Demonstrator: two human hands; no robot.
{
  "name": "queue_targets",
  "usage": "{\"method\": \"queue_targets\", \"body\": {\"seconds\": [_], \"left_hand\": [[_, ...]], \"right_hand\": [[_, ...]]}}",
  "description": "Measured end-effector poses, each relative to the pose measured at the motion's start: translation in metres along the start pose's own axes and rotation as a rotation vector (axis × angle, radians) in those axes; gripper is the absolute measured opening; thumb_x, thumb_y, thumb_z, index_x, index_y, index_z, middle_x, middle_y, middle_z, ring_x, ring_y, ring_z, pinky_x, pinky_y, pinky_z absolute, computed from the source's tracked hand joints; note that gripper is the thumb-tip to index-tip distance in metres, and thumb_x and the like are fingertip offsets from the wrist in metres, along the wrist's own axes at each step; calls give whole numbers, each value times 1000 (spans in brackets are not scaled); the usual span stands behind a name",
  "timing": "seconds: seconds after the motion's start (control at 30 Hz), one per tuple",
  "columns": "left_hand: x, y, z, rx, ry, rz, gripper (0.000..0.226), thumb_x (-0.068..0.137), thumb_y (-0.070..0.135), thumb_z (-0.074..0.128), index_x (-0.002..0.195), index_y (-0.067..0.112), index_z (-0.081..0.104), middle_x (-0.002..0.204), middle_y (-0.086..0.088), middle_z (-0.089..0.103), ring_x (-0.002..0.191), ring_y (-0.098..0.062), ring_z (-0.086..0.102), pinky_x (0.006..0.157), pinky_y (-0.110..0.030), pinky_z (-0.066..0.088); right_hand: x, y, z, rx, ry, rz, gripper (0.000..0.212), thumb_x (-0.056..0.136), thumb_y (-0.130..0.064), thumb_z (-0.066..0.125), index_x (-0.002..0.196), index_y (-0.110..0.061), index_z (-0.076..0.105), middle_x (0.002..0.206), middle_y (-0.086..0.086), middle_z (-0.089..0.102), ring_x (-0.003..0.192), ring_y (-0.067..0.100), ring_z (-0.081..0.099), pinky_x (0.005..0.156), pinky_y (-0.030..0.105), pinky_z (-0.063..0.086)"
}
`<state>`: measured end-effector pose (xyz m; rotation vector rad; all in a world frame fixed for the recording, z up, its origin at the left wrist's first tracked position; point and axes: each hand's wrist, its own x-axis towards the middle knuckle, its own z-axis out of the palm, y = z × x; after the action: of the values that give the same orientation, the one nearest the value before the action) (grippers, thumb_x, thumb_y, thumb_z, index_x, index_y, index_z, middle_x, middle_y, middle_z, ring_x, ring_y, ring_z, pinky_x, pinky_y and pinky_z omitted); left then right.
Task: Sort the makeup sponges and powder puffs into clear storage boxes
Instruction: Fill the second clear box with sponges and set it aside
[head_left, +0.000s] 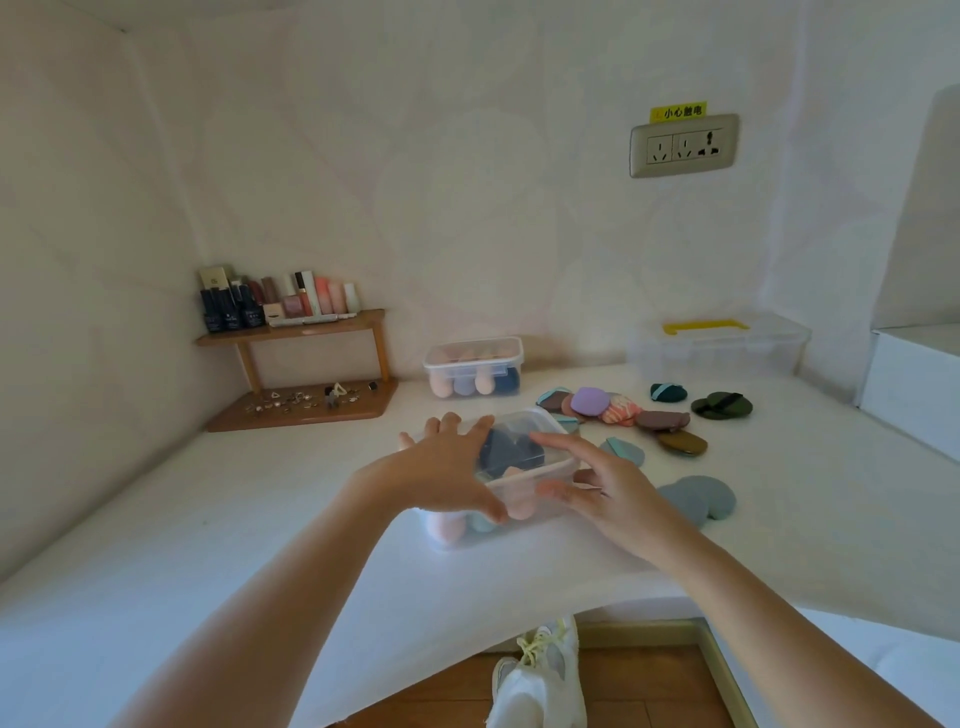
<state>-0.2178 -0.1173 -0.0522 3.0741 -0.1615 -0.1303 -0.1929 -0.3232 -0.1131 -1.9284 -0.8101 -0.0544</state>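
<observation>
Right now both hands are on a clear rectangular plastic storage box that sits on the white tabletop, near its front edge. The left hand lies flat across the box's clear lid, fingers spread and fairly straight, with the thumb down against the near wall. The right hand meets the box from the other side, its index finger stretched onto the lid and the other fingers loose beside the right wall; neither hand is curled round anything. Through the plastic show a dark blue makeup sponge and pink egg-shaped sponges. A second clear lidded box holding pink and blue sponges stands further back by the wall. To the right of the near box lie loose powder puffs: a lilac square puff, an orange patterned puff, a brown oval puff, dark green round puffs and a grey-blue heart-shaped puff just beside the right hand. A large clear case with a yellow handle stands behind them. A wooden shelf in the left corner carries cosmetics bottles.
</observation>
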Motion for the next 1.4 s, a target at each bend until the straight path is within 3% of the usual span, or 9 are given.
{"method": "queue_targets", "body": {"seconds": [0.23, 0.33, 0.5, 0.6, 0.7, 0.8, 1.1, 1.3, 1.4], "left_hand": [[-2, 1, -2, -41, 2, 24, 106, 69, 59, 71, 147, 33, 4, 149, -5, 20, 137, -25, 16, 112, -51, 10], [-1, 1, -4, -48, -2, 23, 108, 67, 60, 72, 147, 33, 5, 149, -3, 21, 136, -24, 17, 113, -49, 10], [13, 5, -24, -123, 113, 52, 115, 63, 51, 78, 147, 35, 1, 149, 2, 18, 136, -25, 17, 113, -49, 13], [33, 15, -52, -175, 226, 98, 121, 60, 47, 80, 146, 39, -5, 150, 4, 13, 138, -28, 14, 113, -52, 18], [67, 30, -79, -196, 291, 163, 119, 65, 36, 80, 146, 40, -7, 151, 1, 10, 138, -24, 13, 114, -47, 18], [112, 44, -97, -262, 327, 213, 119, 63, 34, 82, 146, 42, -3, 149, 1, 12, 135, -24, 19, 111, -46, 26], [241, 61, -95, -243, 146, 215, 118, 61, 35, 85, 147, 40, 4, 145, -1, 24, 132, -23, 27, 107, -39, 30], [274, 63, -73, -287, 6, 224, 112, 64, 33, 83, 146, 40, 8, 147, 5, 31, 125, -18, 38, 104, -33, 32], [283, 56, -74, -288, -28, 212, 109, 66, 31, 82, 147, 36, 9, 146, 5, 34, 121, -17, 39, 101, -29, 31]], "right_hand": [[2, 4, -2, -64, 20, -30, 63, 75, -56, 59, 135, -40, 48, 137, -24, 49, 125, -2, 48, 101, 31, 48], [4, -1, -9, -157, -26, -50, 66, 75, -59, 56, 138, -41, 42, 137, -26, 45, 125, -8, 42, 102, 21, 43], [18, -8, -44, -140, -64, -76, 67, 79, -62, 54, 140, -50, 28, 131, -40, 41, 121, -8, 50, 96, 18, 47], [30, -1, -82, -56, 99, 1, 63, 77, -61, 51, 136, -50, 32, 123, -20, 55, 107, 1, 62, 92, 23, 49], [48, 36, -121, -185, 324, 145, 47, 87, -43, 58, 131, -27, 49, 114, -3, 61, 101, 15, 64, 88, 26, 45], [62, 83, -155, -358, 363, 356, 28, 91, -28, 61, 116, -15, 61, 116, 3, 65, 106, 20, 61, 83, 25, 40], [67, 137, -182, -573, 203, 492, 32, 96, -43, 46, 110, -20, 63, 109, 0, 65, 95, 16, 58, 79, 26, 43], [70, 141, -175, -653, 123, 474, 43, 96, -44, 44, 134, -23, 48, 136, -3, 48, 121, 15, 49, 96, 25, 40], [71, 144, -175, -669, 113, 463, 46, 96, -48, 44, 134, -24, 48, 137, -4, 46, 122, 13, 47, 95, 24, 40]]}}
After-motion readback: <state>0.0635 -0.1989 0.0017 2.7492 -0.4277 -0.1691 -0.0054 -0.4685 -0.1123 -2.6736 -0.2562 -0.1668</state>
